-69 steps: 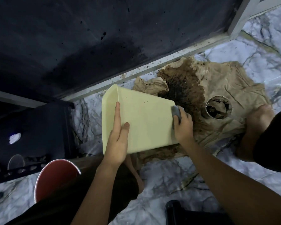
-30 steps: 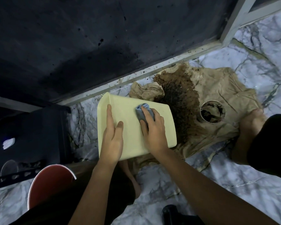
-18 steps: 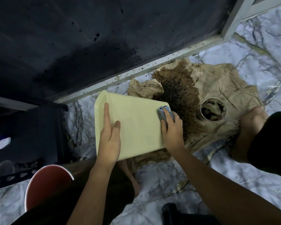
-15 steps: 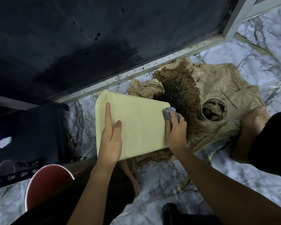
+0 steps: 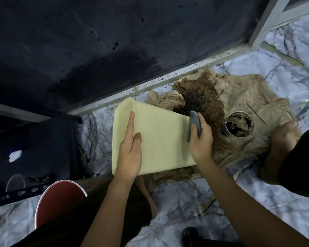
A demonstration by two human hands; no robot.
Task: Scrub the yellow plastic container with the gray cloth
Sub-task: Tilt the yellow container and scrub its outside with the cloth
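The left hand (image 5: 130,154) lies flat on the yellow container (image 5: 161,139), steadying it on the floor. The right hand (image 5: 201,141), gripping the gray cloth (image 5: 194,124), has slid to the container's far-right edge, so scrubbing goes on.

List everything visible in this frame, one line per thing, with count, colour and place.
yellow plastic container: 1, pale yellow, centre, upturned
gray cloth: 1, gray, at the container's right edge
stained cloth: 1, tan with a dark brown stain, on the floor, right of the container
round cup: 1, white rim, dark residue inside, on the stained cloth
red bucket: 1, red, lower left
marble floor: 1, white, veined
left hand: 1, flat on the container
right hand: 1, grips the gray cloth
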